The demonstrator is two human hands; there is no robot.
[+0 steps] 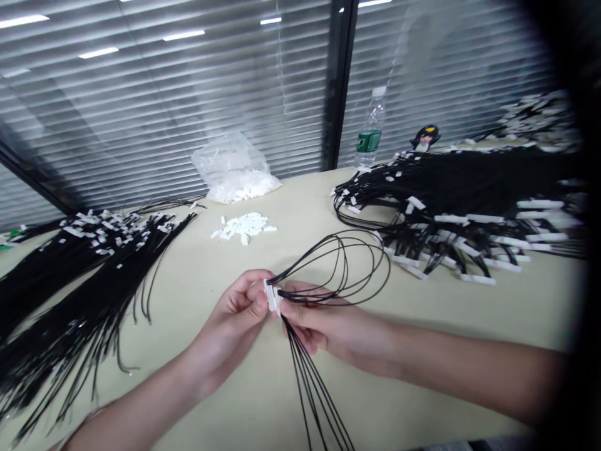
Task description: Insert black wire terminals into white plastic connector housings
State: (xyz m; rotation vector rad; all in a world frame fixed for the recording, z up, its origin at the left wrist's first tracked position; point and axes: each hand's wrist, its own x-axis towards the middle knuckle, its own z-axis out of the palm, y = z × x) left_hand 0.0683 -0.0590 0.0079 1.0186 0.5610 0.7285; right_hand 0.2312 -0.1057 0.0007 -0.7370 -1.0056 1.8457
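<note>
White plastic connectors (273, 296) meet between my two hands, apparently two side by side. My left hand (241, 307) is closed, its thumb and fingers pinching the connectors from the left. From the right, my right hand (319, 316) is closed on them too, thumb uppermost. Thin black wires (345, 250) loop out of the connectors to the upper right and curve back. More black wires (312, 388) run from below my right thumb down to the bottom edge. Exactly which connector each hand bears on is partly hidden by the fingers.
Loose white connectors (246, 225) lie on the table (244, 401), before a clear bag (235, 166) of them. Black wire bundles (84, 300) spread at left; a bigger wire heap (446, 188) fills the right. A bottle (369, 134) and penguin figure (426, 138) stand behind.
</note>
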